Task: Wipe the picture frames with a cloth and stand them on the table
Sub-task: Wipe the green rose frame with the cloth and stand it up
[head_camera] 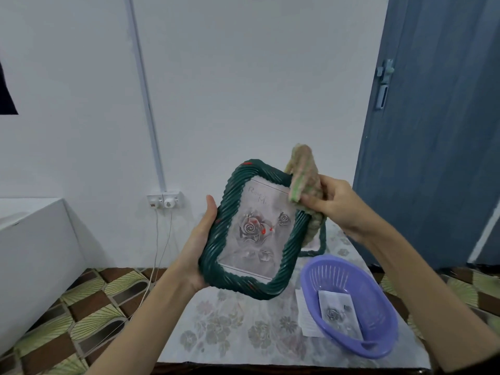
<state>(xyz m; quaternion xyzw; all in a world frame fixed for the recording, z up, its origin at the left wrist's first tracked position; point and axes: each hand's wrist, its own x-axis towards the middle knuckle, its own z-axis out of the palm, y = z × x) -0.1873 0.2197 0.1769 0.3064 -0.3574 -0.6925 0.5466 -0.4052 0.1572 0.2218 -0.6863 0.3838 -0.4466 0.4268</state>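
A dark green picture frame (216, 239) with a twisted rope-like border and a grey rose print is held up above the table. My left hand (198, 239) grips its left edge. My right hand (335, 207) holds a bunched beige and green cloth (304, 174) against the frame's upper right corner. Behind that corner, part of a second green frame (322, 243) shows over the table (230, 334), mostly hidden.
A purple plastic basket (351, 307) stands on the floral tablecloth at the right, with a rose print card inside and a paper under it. A blue door (433, 131) is at the right, a wall socket (165, 200) with cables at the left, and a white box (32, 253).
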